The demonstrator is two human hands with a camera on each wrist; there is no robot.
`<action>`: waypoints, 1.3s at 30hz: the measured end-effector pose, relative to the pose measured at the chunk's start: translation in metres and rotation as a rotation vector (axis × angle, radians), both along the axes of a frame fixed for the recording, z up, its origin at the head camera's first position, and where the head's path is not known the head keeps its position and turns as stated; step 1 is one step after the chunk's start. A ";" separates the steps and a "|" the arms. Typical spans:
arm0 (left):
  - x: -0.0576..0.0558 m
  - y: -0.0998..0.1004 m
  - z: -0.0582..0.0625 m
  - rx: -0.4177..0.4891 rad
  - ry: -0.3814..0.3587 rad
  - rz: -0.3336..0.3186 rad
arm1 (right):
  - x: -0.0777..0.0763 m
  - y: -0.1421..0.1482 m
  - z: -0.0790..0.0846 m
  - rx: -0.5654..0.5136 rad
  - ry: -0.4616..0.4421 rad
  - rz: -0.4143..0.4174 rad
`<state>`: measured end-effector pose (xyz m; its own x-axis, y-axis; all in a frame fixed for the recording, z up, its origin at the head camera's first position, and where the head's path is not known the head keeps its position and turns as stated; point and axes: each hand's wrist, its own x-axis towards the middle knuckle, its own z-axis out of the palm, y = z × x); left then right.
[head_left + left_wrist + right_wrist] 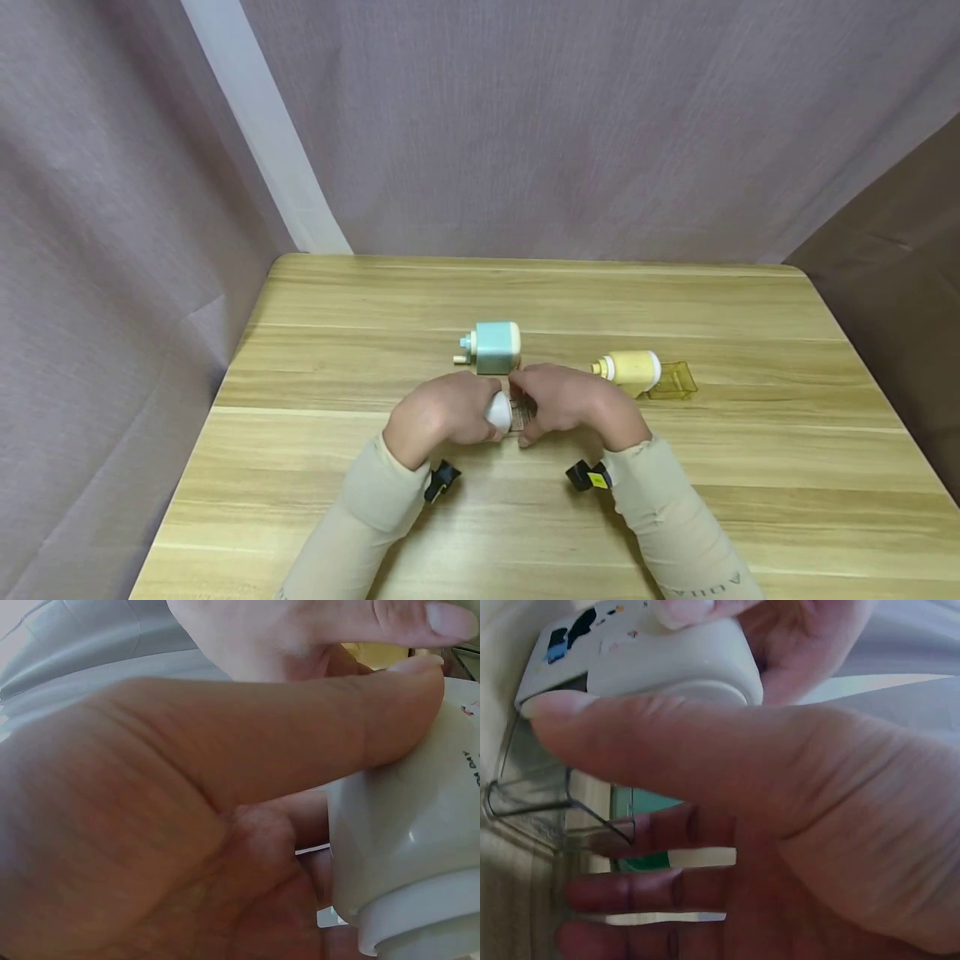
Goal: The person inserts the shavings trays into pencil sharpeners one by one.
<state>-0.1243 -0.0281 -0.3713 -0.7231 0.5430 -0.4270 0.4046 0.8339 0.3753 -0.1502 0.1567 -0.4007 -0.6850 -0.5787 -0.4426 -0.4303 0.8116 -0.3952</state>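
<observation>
Near the middle of the table, my left hand (450, 408) grips a white pencil sharpener (498, 412) that lies on its side. The left wrist view shows the thumb pressed along its white body (409, 825), which carries small printed pictures and letters. A clear drawer (532, 802) sticks out of the sharpener toward the right. My right hand (570, 404) pinches this drawer, thumb on the near side and index finger on the far side. Its other fingers extend past the drawer.
Just behind the hands lies a teal pencil sharpener (495, 347), crank to the left. On the right lies a yellow pencil sharpener (633, 369) with its see-through yellow drawer (675, 381) at its right end. Curtains (562, 125) hang behind the wooden table (337, 333).
</observation>
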 end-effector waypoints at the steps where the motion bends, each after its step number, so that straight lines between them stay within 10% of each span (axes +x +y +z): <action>1: 0.000 0.000 0.000 0.000 -0.002 0.002 | 0.000 0.001 0.000 0.009 -0.004 -0.003; 39: -0.001 -0.001 -0.002 0.021 -0.025 0.046 | -0.001 -0.004 -0.006 -0.081 0.002 0.053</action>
<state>-0.1251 -0.0292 -0.3732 -0.7368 0.5184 -0.4341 0.3564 0.8434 0.4021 -0.1510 0.1523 -0.4065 -0.6532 -0.6479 -0.3920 -0.4725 0.7532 -0.4576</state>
